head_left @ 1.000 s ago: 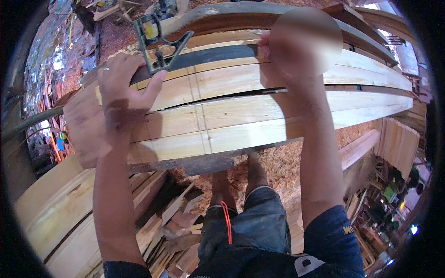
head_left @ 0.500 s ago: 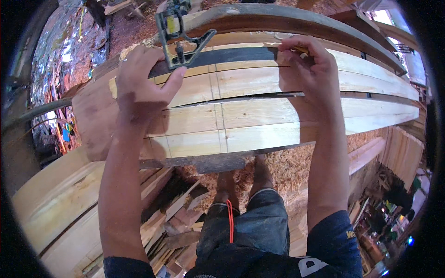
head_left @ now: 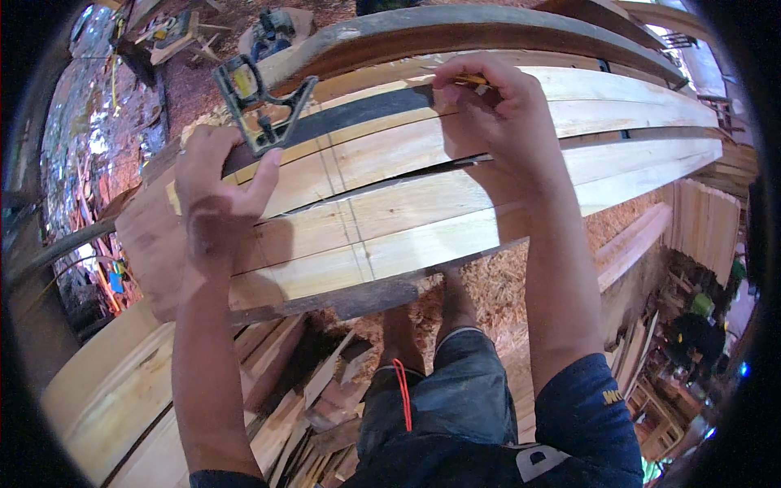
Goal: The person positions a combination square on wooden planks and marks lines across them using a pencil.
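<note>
My left hand [head_left: 213, 175] is closed on a combination square [head_left: 242, 85], thumb against the lower corner of its dark metal head. The square's long dark blade [head_left: 358, 115] lies flat along the pale wooden boards [head_left: 423, 189], pointing right. At the blade's right end, my right hand [head_left: 508, 106] pinches a yellow pencil [head_left: 474, 80]; its tip is hidden by the fingers. Pairs of thin drawn lines cross the boards between my hands. Several boards lie side by side, with a dark narrow gap between two of them.
Behind the boards runs a thick curved grey timber [head_left: 423, 32]. A power tool [head_left: 272, 31] stands beyond it at the far left. More planks [head_left: 122, 390] lie at the lower left, beside wood offcuts. Wood shavings [head_left: 496, 285] cover the ground around my legs.
The view has turned, so boards, square and both hands appear farther left and the boards look more slanted. Both hands keep their grips, with little movement along the boards.
</note>
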{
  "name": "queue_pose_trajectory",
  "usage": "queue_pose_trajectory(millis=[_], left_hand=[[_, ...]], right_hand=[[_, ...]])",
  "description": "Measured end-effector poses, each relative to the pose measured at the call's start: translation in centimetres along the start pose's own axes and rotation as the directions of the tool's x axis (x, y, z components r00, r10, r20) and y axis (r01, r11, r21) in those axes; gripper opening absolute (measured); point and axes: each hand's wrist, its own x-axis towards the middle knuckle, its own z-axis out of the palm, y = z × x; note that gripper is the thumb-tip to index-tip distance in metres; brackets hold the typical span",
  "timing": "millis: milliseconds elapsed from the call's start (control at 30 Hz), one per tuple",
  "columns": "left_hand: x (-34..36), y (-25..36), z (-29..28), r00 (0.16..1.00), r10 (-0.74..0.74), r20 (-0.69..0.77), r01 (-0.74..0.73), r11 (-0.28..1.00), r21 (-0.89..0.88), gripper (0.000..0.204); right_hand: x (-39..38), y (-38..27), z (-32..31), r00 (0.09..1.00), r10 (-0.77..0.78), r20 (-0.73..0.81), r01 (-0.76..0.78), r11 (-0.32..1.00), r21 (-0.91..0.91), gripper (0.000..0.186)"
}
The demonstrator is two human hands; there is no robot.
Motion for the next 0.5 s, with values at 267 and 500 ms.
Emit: queue_pose_trajectory(millis=[267,500], left_hand=[[0.3,-0.3,-0.1,0.998,0.069,0.011,-0.069,0.998,0.008,0.033],[0.0,-1.0,-0.2,0.998,0.068,0.012,-0.068,0.997,0.027,0.034]], right_hand=[[0.3,0.0,-0.2,0.993,-0.110,-0.040,0.106,0.989,-0.108,0.011],[-0.1,-1.4,0.8,0.993,0.094,-0.075,-0.092,0.995,0.022,0.010]])
